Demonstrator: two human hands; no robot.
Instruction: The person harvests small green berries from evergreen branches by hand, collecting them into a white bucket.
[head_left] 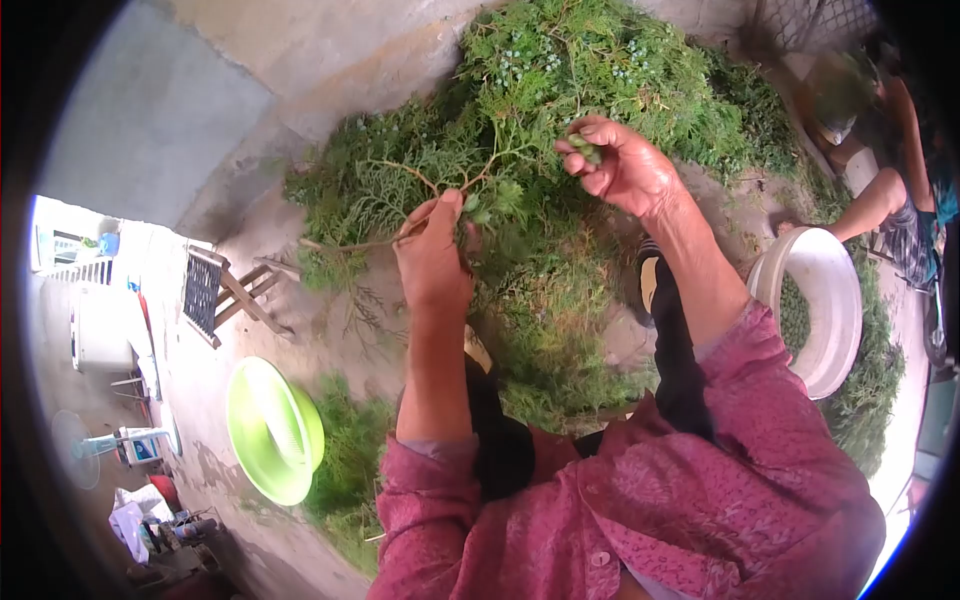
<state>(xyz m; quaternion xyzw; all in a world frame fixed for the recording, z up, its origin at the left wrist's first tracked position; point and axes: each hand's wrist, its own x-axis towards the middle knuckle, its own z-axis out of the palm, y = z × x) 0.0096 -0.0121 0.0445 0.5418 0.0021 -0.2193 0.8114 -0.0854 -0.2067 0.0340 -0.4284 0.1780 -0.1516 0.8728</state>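
My left hand [435, 262] is closed around the woody stem of an evergreen sprig [484, 176], whose flat green fronds spread to both sides. To its right, my right hand [640, 172] is raised with the fingers curled. Several small green seed cones [583, 150] are held between its fingertips and palm. Behind both hands rises a heap of cut evergreen branches [610, 65], dotted with pale bluish-green cones. More loose greenery [560, 330] lies on the ground between my feet.
A white tub [845, 310] with green cones inside stands at right, near another person's leg [872, 205]. At left are a lime-green basin [245, 440], a folding stool [240, 298] and a fan [85, 443]. A concrete wall [330, 60] stands behind the heap.
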